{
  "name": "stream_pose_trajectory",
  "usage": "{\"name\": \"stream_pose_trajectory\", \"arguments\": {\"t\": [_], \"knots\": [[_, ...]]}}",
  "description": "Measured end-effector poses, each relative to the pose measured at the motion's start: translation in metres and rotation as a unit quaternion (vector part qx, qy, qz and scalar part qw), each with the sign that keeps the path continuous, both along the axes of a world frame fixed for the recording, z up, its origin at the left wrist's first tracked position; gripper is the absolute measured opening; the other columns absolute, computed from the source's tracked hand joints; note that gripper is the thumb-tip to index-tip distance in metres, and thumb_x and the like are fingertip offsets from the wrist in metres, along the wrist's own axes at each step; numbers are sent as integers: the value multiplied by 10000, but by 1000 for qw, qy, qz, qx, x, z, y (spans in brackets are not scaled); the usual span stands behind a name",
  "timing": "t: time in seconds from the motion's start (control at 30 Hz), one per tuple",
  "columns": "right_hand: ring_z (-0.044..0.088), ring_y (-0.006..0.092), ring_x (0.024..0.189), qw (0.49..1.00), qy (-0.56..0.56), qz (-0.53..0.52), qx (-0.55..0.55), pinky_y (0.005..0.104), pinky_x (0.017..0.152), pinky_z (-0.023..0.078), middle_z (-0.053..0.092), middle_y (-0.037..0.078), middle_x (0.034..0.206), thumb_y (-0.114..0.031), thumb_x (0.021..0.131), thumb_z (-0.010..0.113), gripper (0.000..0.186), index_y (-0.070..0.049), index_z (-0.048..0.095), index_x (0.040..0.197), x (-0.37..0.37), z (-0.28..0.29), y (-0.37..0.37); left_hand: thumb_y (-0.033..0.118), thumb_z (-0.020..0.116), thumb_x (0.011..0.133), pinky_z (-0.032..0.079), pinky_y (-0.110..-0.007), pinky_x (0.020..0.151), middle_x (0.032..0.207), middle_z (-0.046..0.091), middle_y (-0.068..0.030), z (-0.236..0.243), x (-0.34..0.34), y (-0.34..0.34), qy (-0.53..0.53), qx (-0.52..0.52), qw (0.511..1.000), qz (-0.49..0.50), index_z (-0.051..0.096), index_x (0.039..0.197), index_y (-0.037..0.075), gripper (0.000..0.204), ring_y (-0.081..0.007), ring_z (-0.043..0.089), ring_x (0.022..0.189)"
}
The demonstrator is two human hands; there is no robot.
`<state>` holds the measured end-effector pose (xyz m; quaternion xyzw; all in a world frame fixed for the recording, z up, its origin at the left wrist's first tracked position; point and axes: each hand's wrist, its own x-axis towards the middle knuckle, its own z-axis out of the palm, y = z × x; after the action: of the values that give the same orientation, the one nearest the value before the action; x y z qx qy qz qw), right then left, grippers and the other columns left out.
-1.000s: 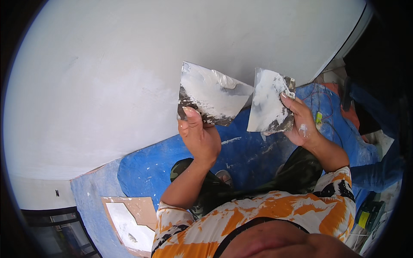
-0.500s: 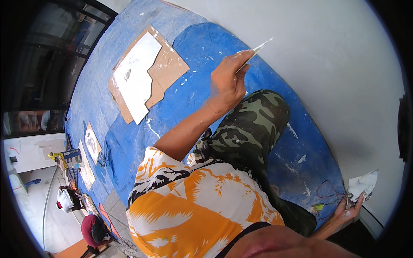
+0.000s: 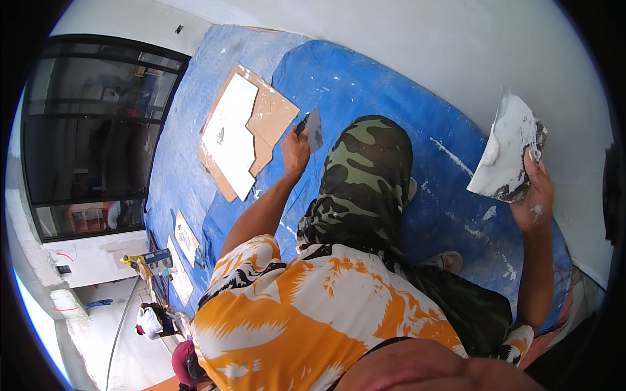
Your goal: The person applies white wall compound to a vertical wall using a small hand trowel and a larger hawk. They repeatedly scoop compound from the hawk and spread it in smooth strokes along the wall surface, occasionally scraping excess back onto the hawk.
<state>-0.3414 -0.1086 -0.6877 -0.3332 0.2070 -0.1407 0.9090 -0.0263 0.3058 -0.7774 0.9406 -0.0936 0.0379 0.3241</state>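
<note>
My left hand (image 3: 296, 156) is closed round the dark handle of a putty knife (image 3: 315, 130), its grey blade pointing up beside the cardboard. At the right, my right hand (image 3: 536, 195) grips the lower edge of a flat plate (image 3: 507, 153) by its worn, dark-stained side. White putty coats the plate's face, with a thicker lump along its left edge. Smears of white mark the fingers of that hand. Between both hands rises my bent knee in camouflage trousers (image 3: 368, 156).
A blue sheet (image 3: 450, 189) spotted with white covers the floor beside a pale wall (image 3: 424, 52). White board (image 3: 229, 140) lies on brown cardboard (image 3: 272, 124). Smaller pieces, a yellow-and-grey tool (image 3: 153, 262) and two people (image 3: 153, 321) are at the left, below a dark-framed window (image 3: 98, 130).
My left hand has drawn back from near the wall, down and left, with the putty knife. My right hand has come up from the lower right, raising the putty-covered plate.
</note>
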Motion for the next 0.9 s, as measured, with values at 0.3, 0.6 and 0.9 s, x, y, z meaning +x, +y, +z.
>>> {"name": "stream_pose_trajectory", "arguments": {"t": [0.3, 0.6, 0.9], "knots": [[627, 181, 1054, 980, -61, 171, -84, 344, 935, 497, 620, 127, 1194, -164, 995, 552, 369, 53, 496, 1289, 37, -1, -7, 238, 556, 927, 496, -487, 764, 878, 675, -278, 104, 20, 34, -205, 151, 964, 83, 667, 1094, 5, 307, -441, 662, 853], [566, 189, 1143, 936, 101, 138, -308, 345, 981, 458, 594, 113, 1235, -108, 937, 584, 426, 17, 487, 1333, 34, -32, 12, 179, 495, 908, 502, -511, 841, 968, 685, -279, 8, 24, 217, -89, 183, 948, 244, 660, 1143, 14, 332, -444, 660, 931], [442, 71, 808, 831, 226, 151, -486, 220, 730, 377, 476, -34, 856, -54, 903, 631, 138, -84, 497, 896, 106, -6, 45, 196, 486, 918, 508, -522, 861, 1015, 689, -269, -35, 131, 407, -44, 181, 893, 409, 661, 1122, 25, 318, -450, 658, 977]]}}
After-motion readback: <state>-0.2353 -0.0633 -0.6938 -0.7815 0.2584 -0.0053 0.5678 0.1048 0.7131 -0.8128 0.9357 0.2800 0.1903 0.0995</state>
